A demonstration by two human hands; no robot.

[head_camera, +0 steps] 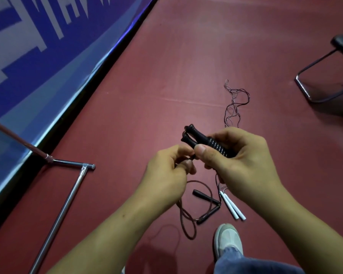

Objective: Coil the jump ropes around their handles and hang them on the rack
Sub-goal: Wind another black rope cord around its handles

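My right hand [240, 161] grips a pair of black jump rope handles [204, 142] held side by side, with dark rope coiled in tight turns around their middle. My left hand [166, 175] pinches the loose end of that rope just below the handles. On the red floor below lie another rope with black handles [203, 194] in loose loops and a rope with two white handles [232, 206], whose thin cord [236, 101] trails away in a tangle.
A metal rack base [67, 198] of chrome tubes lies at the left beside a blue banner wall [38, 56]. A black chair with a metal frame [325, 76] stands at the far right. My shoe [228, 240] is near the floor ropes.
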